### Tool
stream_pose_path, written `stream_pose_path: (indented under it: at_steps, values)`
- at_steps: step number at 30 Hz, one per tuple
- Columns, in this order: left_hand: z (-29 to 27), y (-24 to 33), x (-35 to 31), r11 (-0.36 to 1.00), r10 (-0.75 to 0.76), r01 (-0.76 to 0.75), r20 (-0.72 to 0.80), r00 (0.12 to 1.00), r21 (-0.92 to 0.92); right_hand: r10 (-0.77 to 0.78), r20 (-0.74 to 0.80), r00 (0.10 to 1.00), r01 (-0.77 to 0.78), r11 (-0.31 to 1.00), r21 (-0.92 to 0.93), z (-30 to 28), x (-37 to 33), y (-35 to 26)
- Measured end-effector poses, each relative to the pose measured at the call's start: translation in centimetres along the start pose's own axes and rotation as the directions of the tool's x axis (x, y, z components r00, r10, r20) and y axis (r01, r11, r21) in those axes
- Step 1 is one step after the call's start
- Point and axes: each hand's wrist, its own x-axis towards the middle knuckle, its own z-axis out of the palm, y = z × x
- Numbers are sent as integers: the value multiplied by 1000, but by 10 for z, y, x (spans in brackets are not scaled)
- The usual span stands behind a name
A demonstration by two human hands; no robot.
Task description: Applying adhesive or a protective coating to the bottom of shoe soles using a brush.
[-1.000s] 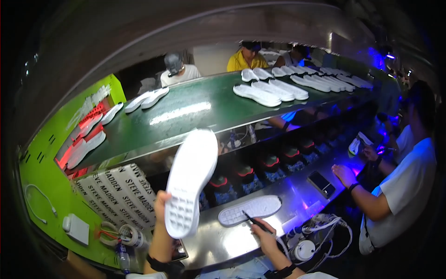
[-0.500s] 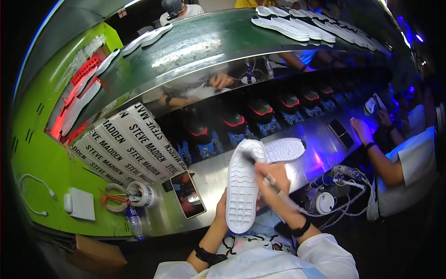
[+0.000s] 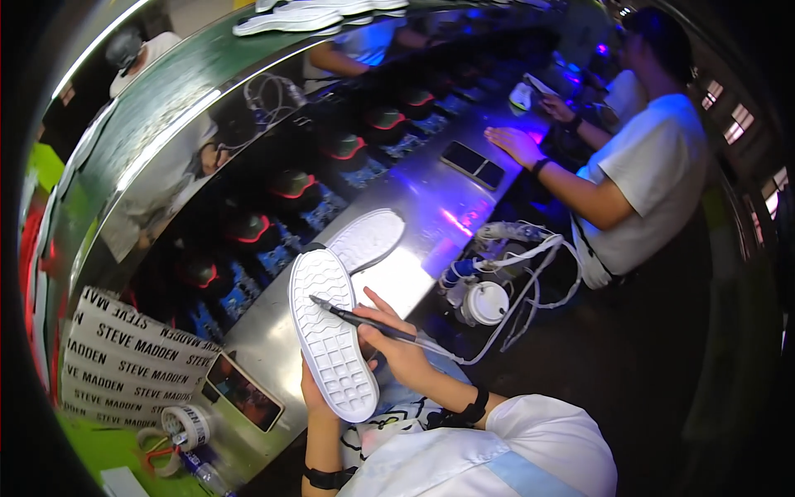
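Note:
My left hand (image 3: 313, 385) grips the side of a white shoe sole (image 3: 331, 344), partly hidden behind it. The sole stands tilted up, its ridged and gridded tread facing me. In my right hand (image 3: 404, 356) is a slim black pen-like tool (image 3: 344, 312) with a pale cord or tube trailing from its back end. Its tip is at the wavy grooves in the upper part of the tread; I cannot tell whether it touches. Just behind, a second white sole (image 3: 373, 240) lies on the metal bench (image 3: 269, 331).
Left of me are a phone (image 3: 244, 389), a tape roll (image 3: 186, 427) and a wrapped box (image 3: 124, 360). On the right are a white-lidded cup (image 3: 486, 303), tangled cords (image 3: 538, 257), two phones (image 3: 472, 166) and a co-worker (image 3: 638, 157). More soles (image 3: 290, 18) lie on the green belt.
The view has turned to the right. The tool, blurred over the upper tread before, now shows sharply with its tip at the grooves. My left hand still holds the sole.

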Motion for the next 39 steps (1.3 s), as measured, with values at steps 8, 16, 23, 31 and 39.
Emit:
stream_pose_path:
  at_steps: [8, 16, 23, 31, 39]
  values:
    - [8, -34, 49, 448, -222, 63, 43, 974, 892, 28, -66, 997, 12, 844, 536, -69, -41, -75]
    - [36, -177, 144, -548, -381, -782, 743, 549, 297, 153, 40, 987, -153, 860, 487, -72, -59, -124]
    - [68, -205, 170, -636, -623, -769, 542, 563, 68, 117, 83, 990, -143, 830, 540, -62, -37, -127]
    - [74, -228, 161, -708, -579, -701, 634, 513, -80, 49, 131, 990, -102, 896, 433, -57, -21, -125]
    - [73, -227, 171, -727, -497, -657, 509, 703, 199, 5, 88, 996, -33, 945, 325, -56, -18, -126]
